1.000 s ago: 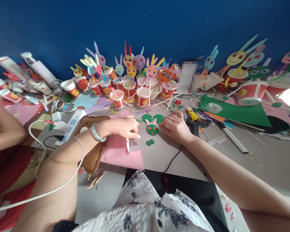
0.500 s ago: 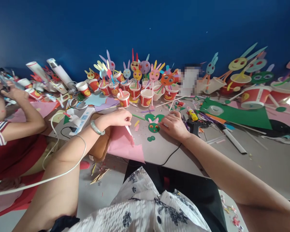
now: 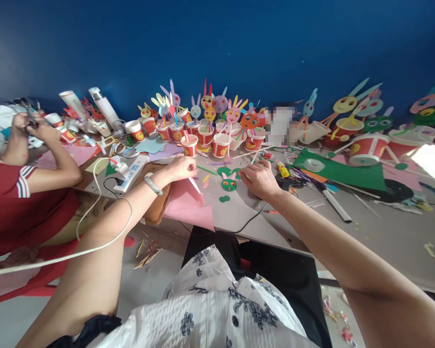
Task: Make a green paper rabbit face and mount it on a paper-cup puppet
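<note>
My left hand (image 3: 183, 168) is closed in a pinch over pink paper (image 3: 181, 211). A slim white piece with a pink end (image 3: 195, 186) slants down from its fingertips; its kind is unclear. To the right, my right hand (image 3: 261, 180) rests on the table with fingers loosely bent and stretched left, near green paper discs (image 3: 223, 171). Below those discs lies a green paper face (image 3: 228, 186) with orange eyes and pink ears. Two small joined green ovals (image 3: 224, 199) sit under it. A green strip (image 3: 207, 170) and small yellow and pink scraps (image 3: 206, 182) lie between the hands.
Paper cups (image 3: 221, 146) with paper animal figures line the blue wall. A power strip (image 3: 132, 174) stands left, its white cable crossing my left arm. A yellow glue stick (image 3: 283, 169), green sheet (image 3: 348, 170) and tape roll (image 3: 314, 165) lie right. A co-worker's arm (image 3: 52, 176) is at left.
The view has shifted slightly, so the table's contents sit a little differently in frame. My right fingers have moved slightly away from the green face. The left hand keeps its pinch.
</note>
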`<state>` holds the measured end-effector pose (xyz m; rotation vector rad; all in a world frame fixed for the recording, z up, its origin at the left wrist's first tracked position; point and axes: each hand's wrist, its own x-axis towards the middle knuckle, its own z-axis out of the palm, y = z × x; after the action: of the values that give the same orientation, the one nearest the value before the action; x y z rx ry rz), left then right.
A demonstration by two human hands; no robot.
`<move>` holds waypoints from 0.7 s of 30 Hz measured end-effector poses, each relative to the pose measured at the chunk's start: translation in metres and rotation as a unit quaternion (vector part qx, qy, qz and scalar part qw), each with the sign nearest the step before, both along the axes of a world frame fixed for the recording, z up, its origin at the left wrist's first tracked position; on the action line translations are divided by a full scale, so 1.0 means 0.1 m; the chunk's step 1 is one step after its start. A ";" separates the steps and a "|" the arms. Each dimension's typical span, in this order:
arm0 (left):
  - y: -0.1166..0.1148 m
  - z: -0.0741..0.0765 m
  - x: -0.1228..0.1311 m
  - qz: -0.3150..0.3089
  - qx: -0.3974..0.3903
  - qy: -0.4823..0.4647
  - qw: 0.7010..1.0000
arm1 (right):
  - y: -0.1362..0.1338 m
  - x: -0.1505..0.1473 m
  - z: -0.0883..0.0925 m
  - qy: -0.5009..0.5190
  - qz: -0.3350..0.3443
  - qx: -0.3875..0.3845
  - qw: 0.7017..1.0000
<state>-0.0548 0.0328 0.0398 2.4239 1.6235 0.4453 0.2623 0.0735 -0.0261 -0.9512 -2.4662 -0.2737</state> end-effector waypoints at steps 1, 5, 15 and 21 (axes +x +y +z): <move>-0.01 -0.03 0.00 0.003 0.013 -0.011 1.000 | -0.02 0.01 0.01 -0.008 -0.005 -0.004 1.000; -0.01 -0.17 0.00 0.021 0.066 -0.061 0.996 | -0.12 0.01 0.06 -0.039 -0.010 -0.005 0.999; 0.01 -0.38 0.06 0.072 0.139 -0.203 0.966 | -0.45 0.02 0.14 -0.082 0.030 0.001 0.996; 0.36 -0.53 -0.02 0.218 0.249 -0.324 0.886 | -0.51 0.12 0.15 -0.053 0.074 0.009 0.996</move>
<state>-0.0565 0.0684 -0.0130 1.7948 1.8395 1.7164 0.2743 0.0225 -0.0108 -0.7601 -2.6103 -0.3039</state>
